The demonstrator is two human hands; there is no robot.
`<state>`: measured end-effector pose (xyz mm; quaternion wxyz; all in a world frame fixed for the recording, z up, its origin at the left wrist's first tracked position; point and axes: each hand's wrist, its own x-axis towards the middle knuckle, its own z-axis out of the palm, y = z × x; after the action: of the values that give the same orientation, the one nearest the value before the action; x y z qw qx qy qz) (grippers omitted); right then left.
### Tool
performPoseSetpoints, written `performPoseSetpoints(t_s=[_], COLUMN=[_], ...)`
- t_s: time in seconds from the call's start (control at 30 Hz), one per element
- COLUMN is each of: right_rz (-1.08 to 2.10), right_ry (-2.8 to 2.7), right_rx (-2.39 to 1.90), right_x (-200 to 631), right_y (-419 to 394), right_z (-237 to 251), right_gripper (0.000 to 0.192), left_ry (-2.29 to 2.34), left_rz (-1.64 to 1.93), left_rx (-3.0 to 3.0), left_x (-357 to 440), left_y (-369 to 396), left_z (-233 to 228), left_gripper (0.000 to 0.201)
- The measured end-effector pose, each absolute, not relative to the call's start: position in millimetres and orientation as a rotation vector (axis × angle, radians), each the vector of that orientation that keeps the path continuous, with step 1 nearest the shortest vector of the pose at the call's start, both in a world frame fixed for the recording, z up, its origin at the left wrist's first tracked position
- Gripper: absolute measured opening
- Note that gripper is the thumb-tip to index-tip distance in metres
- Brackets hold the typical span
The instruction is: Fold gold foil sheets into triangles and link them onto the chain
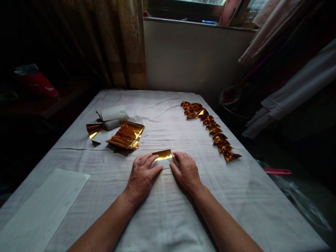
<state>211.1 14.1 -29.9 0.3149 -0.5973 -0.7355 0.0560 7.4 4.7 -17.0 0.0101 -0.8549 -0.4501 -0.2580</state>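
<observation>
Where the two hands meet near the middle of the worktop [168,217], a little toward its near edge, a small sheet of gold foil paper [163,155] lies flat on the white cloth, gold face up with a white border showing below. The left hand [141,176] rests palm down, its fingers [151,161] pressing the sheet's left edge; the right hand [187,171] does the same on the right edge. Neither grip is clenched: both are flat, spread and pinning the paper rather than pinching it.

The sheet looks very light, thin and limp, with a slick metallic face that probably creases at once and keeps the crease. It would likely tear or crumple under a hard pinch, so the edges and corners, held lightly between fingertips, seem the sensible places to take it.

Toward the far left corner a stack of flat gold sheets [126,135] lies fanned, beside a folded white wrapper [112,117] and one gold cone-like piece [93,130]. Along the right edge a row of small folded gold pieces [210,126] runs from far to near. A white paper sheet [44,206] lies at the near left corner. No container shows on the worktop; everything lies loose on the cloth.
</observation>
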Motion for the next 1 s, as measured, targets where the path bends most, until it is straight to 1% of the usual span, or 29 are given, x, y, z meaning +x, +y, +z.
performPoseSetpoints(t_s=[0.1,0.3,0.53,0.7,0.77,0.8,0.93,1.0], right_rz=[0.175,0.185,0.209,0.202,0.174,0.152,0.071,0.075], right_ry=[-1.946,-1.952,-1.962,-1.983,-1.990,-1.992,-2.025,-2.032], right_rx=[-1.583,-1.605,-1.614,-1.643,-1.672,-1.690,-1.749,-1.781], right_x=[211.3,211.0,212.9,212.1,207.5,204.0,189.0,186.8], right_y=[14.1,14.1,15.0,13.7,12.0,11.1,9.6,10.6], right_z=[-27.8,-26.0,-27.1,-24.4,-22.6,-22.0,-22.8,-24.9], right_gripper=[0.027,0.025,0.024,0.026,0.031,0.036,0.066,0.070], left_ry=[-1.270,-1.258,-1.291,-1.241,-1.216,-1.209,-1.207,-1.209], left_rz=[-0.757,-0.674,-0.708,-0.711,-0.723,-0.731,-0.751,-0.754], left_rx=[-2.728,-2.750,-2.754,-2.757,-2.752,-2.749,-2.744,-2.740], left_x=[9.5,10.5,-0.2,-14.0,-16.1,-16.2,-13.8,-13.2], left_y=[2.6,1.1,-2.0,-4.3,-5.0,-5.2,-5.4,-5.4], left_z=[-17.7,-17.5,-10.0,-5.9,-5.6,-5.6,-5.7,-5.9], left_gripper=[0.024,0.030,0.025,0.027,0.028,0.028,0.027,0.026])
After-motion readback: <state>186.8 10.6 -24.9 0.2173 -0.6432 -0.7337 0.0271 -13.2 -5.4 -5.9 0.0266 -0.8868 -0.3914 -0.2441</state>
